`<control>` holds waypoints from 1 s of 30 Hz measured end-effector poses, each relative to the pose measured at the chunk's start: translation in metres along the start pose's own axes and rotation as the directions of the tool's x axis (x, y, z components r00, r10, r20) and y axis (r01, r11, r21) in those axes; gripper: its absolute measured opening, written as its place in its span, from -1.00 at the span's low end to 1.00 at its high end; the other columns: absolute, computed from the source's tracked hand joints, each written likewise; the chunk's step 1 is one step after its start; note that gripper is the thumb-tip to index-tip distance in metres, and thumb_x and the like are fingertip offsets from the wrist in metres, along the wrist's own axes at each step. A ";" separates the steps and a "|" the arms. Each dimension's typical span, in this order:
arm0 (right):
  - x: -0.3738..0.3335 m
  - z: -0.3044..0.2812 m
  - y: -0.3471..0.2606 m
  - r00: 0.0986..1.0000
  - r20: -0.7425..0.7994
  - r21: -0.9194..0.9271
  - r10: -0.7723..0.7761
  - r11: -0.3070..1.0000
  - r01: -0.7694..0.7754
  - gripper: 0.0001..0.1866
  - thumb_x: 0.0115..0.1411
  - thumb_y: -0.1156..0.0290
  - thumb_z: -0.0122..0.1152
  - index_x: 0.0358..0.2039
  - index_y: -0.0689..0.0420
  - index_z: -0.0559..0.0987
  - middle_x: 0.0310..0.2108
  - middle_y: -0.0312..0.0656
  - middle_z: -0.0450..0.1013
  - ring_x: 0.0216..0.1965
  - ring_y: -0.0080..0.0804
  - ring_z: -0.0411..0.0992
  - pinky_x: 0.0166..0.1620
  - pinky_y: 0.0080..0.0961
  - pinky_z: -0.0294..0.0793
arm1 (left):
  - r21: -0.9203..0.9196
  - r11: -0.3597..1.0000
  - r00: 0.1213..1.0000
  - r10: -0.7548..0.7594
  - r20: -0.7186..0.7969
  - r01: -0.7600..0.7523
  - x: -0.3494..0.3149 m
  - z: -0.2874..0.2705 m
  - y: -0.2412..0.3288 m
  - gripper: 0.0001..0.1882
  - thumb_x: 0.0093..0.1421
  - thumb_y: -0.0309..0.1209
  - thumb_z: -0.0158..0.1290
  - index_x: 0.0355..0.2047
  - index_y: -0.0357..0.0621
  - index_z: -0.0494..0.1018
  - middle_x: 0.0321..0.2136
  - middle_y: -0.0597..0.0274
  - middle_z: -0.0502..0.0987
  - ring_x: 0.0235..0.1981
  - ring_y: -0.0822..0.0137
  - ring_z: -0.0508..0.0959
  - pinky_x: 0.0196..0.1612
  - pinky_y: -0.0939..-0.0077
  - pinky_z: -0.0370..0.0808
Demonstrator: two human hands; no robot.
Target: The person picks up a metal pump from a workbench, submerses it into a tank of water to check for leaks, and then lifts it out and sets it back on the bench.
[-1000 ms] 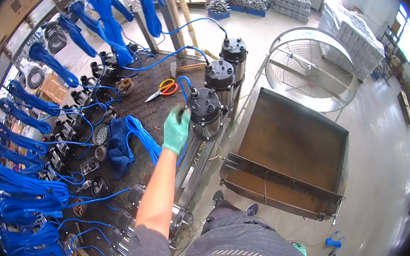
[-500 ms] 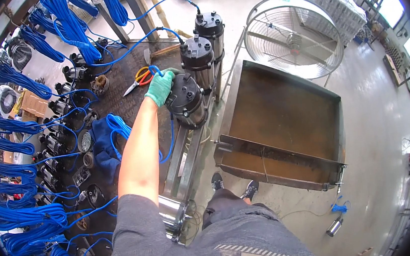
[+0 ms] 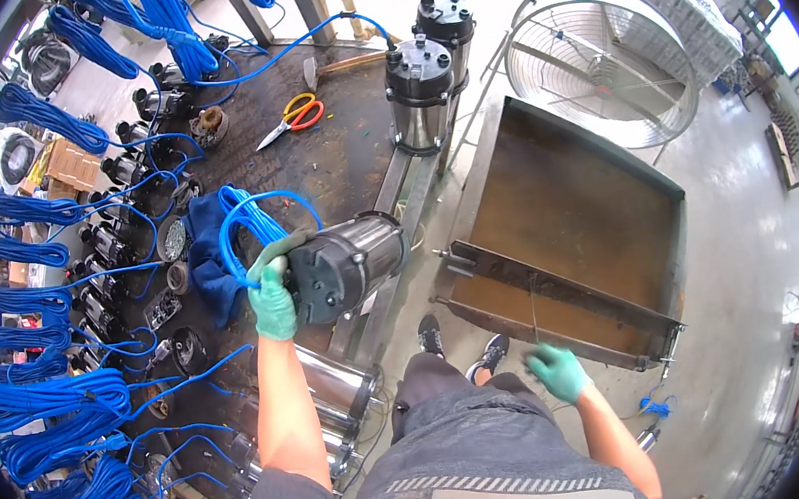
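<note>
I see my left hand (image 3: 273, 300) grasping the tilted metal cylinder (image 3: 368, 249) at its cap, fingertips hidden; toward four o'clock, my right hand (image 3: 559, 373) blurs, so I can't tell its grip.

On my feed: cylinder (image 3: 377, 242) glossy smooth metal | cap (image 3: 324, 275) matt, plastic or painted, can't tell | cord (image 3: 260, 223) smooth plastic | rag (image 3: 210, 274) matt cloth | hammer handle (image 3: 353, 62) wood | bench (image 3: 345, 148) rough

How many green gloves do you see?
2. One green glove is on the left hand, which grips the tilted black-capped cylinder; the second green glove is on the right hand, away from it.
</note>
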State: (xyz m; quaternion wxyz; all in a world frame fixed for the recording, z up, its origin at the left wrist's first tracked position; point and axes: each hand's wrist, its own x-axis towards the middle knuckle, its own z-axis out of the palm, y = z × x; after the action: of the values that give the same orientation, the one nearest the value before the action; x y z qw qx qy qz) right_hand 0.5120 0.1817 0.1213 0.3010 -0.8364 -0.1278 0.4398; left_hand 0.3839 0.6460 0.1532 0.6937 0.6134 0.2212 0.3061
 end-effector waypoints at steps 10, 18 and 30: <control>0.233 0.112 -0.183 0.972 -0.036 0.293 -0.234 0.927 0.234 -0.37 0.37 0.12 -0.04 0.27 0.35 0.32 0.20 0.26 0.38 0.28 0.10 0.33 0.30 -0.25 0.27 | -0.283 0.957 0.998 0.053 -0.019 -0.056 -0.017 -0.031 -0.018 -0.55 0.26 -0.16 0.09 -0.05 -0.32 0.55 -0.02 -0.16 0.60 0.18 -0.04 0.50 0.32 0.04 0.35; 0.149 0.079 -0.145 0.977 -0.101 0.464 -0.186 0.860 0.211 -0.48 0.37 0.14 -0.01 0.15 0.29 0.45 0.08 0.20 0.48 0.16 0.08 0.43 0.20 -0.27 0.37 | -0.295 0.955 0.988 -0.072 -0.140 0.028 -0.072 0.027 0.031 -0.62 0.32 -0.12 -0.03 -0.14 -0.18 0.55 -0.05 -0.11 0.60 0.16 -0.13 0.48 0.29 -0.09 0.36; 0.003 -0.063 0.048 0.673 -0.739 0.008 0.025 1.000 -0.028 -0.73 0.36 0.17 0.03 -0.20 0.10 0.53 -0.33 0.18 0.54 -0.21 0.27 0.50 -0.16 0.05 0.45 | -0.241 0.770 0.806 -0.578 0.126 0.591 -0.121 0.211 -0.082 -0.62 0.46 -0.06 -0.15 -0.14 -0.02 0.55 -0.33 0.30 0.58 -0.34 0.41 0.57 -0.31 0.45 0.58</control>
State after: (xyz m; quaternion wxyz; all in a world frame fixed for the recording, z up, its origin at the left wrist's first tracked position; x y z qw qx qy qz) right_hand 0.5626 0.1204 0.1168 0.3188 -0.9452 0.0159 0.0683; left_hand 0.4544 0.4060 0.0953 0.8357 0.4208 0.3417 0.0887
